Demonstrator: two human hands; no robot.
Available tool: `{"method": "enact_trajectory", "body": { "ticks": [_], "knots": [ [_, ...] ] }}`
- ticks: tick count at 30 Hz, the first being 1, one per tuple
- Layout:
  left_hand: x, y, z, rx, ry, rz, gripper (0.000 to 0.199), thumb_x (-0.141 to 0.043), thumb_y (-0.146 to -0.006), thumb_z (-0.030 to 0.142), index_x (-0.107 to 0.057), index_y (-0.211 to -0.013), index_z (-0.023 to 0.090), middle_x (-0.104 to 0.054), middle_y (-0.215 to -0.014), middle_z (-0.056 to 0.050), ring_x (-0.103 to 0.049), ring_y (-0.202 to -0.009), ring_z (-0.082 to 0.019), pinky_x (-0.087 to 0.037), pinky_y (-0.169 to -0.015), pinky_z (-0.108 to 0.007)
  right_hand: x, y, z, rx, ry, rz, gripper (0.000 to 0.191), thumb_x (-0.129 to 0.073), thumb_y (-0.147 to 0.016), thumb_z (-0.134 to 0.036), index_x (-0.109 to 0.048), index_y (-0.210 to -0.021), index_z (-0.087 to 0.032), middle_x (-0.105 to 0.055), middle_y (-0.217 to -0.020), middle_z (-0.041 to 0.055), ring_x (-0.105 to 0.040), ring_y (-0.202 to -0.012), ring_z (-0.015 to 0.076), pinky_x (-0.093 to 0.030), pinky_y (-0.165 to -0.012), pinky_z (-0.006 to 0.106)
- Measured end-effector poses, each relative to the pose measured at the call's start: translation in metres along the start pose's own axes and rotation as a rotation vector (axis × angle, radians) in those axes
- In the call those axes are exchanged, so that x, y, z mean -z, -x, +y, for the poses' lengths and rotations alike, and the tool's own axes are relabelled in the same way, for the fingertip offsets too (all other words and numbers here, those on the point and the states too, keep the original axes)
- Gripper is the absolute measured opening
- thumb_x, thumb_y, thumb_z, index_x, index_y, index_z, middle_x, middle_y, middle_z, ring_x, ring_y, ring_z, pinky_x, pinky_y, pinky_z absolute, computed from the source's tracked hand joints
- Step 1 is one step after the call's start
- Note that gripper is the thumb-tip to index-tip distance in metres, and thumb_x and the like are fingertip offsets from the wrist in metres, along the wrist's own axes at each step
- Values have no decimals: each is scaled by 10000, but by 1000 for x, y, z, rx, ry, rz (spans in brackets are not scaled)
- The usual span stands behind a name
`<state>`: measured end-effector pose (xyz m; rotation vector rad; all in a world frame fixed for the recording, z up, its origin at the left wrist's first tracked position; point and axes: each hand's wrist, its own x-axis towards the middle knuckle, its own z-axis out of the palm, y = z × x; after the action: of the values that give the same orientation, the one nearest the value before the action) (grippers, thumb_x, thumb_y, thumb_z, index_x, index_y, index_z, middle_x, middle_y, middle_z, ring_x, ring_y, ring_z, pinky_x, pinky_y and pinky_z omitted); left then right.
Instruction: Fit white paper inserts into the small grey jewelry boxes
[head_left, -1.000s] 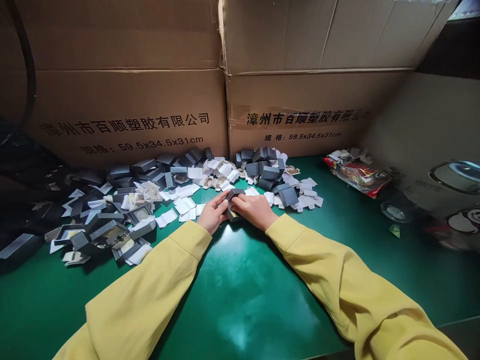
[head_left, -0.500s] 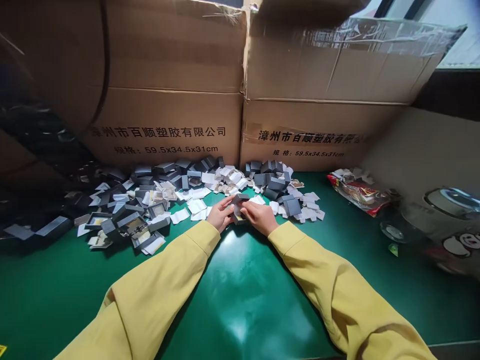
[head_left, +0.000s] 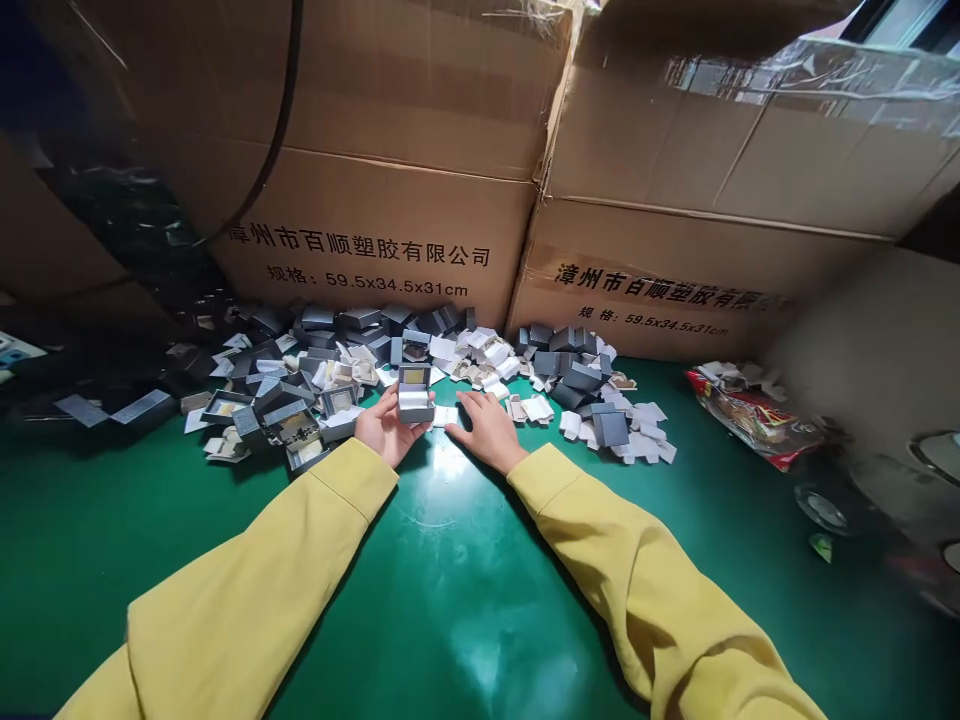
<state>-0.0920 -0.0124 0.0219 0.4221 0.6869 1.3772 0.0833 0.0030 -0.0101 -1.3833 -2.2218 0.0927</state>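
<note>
My left hand (head_left: 391, 432) holds a small grey jewellery-type box (head_left: 415, 410) by its side and base. Its lid is raised, showing a yellowish patch inside the lid and a white lining in the base. To the right, my right hand (head_left: 487, 430) is apart from the box, palm down, fingers stretched out over the green table. A white padded piece (head_left: 445, 416) lies between the two hands, close to the right thumb. Beyond the right fingers rest a few more white pieces (head_left: 531, 409).
A heap of grey boxes and white pieces (head_left: 300, 385) spreads at the left, with a smaller pile (head_left: 581, 370) at the right. Cardboard cartons (head_left: 360, 220) stand behind. A red snack packet (head_left: 754, 415) lies on the green table (head_left: 450, 600) at right.
Both hands were together on the box. Now my right hand has let go and moved away, while my left hand holds the box further left, its opening facing me. The view has turned slightly.
</note>
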Motion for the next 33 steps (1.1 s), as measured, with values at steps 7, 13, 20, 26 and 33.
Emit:
{"method": "enact_trajectory", "body": {
  "ticks": [7, 13, 20, 26, 33],
  "knots": [
    [-2, 6, -5, 65, -21, -44, 449, -453, -797, 129, -428, -1243, 172, -652, -1016, -145, -642, -914, -274, -545, -687, -418, -1, -2, 1, -178, -207, 34, 237, -588, -757, -357, -580, -907, -174, -607, -839, 33, -538, -769, 162, -424, -673, 272],
    [-3, 9, -16, 183, -136, -110, 402, -507, -811, 177, -464, -1209, 146, -662, -987, -155, -648, -892, -257, -543, -725, -389, 20, 23, 20, -184, -444, 265, 203, -437, -849, -315, -563, -930, -179, -604, -819, 31, -547, -694, 128, -448, -604, 238],
    [-7, 16, -32, 352, -294, -139, 526, -637, -752, 195, -442, -1240, 184, -684, -890, -109, -660, -742, -193, -538, -617, -307, 33, 36, 27, 131, -263, 438, 224, -385, -895, -260, -576, -1007, -226, -605, -912, 83, -582, -848, 169, -500, -693, 297],
    [-7, 17, -32, 363, -287, -128, 512, -672, -725, 203, -483, -1201, 196, -680, -874, -90, -653, -737, -186, -529, -614, -299, 35, 38, 20, 273, -196, 495, 254, -388, -900, -204, -578, -1068, -228, -623, -911, 81, -603, -859, 159, -507, -766, 302],
    [-5, 16, -34, 340, -302, -153, 507, -702, -688, 212, -518, -1160, 187, -660, -818, -58, -627, -655, -148, -524, -610, -290, 28, 40, 16, 299, -183, 410, 203, -426, -892, -217, -601, -994, -213, -663, -873, 67, -622, -807, 134, -519, -723, 253]
  ]
}}
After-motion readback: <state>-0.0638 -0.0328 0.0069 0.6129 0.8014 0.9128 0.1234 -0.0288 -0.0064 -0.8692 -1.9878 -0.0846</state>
